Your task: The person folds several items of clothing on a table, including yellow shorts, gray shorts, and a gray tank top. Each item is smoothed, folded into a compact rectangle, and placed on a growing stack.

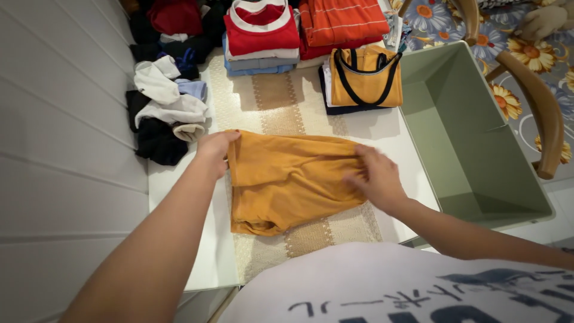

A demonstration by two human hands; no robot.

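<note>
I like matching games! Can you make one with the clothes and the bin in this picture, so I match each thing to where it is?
Things:
1. mustard shirt
2. green bin
3. socks
4. yellow top

Places:
A. heaped by the white wall on the left
B. folded on a dark stack at the back
C. under both hands, left hand and right hand
D. standing at the table's right edge

Pairs: 1-C, 2-D, 3-A, 4-B

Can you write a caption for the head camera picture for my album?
Left hand and right hand flatten a mustard-yellow garment on the table.
</note>
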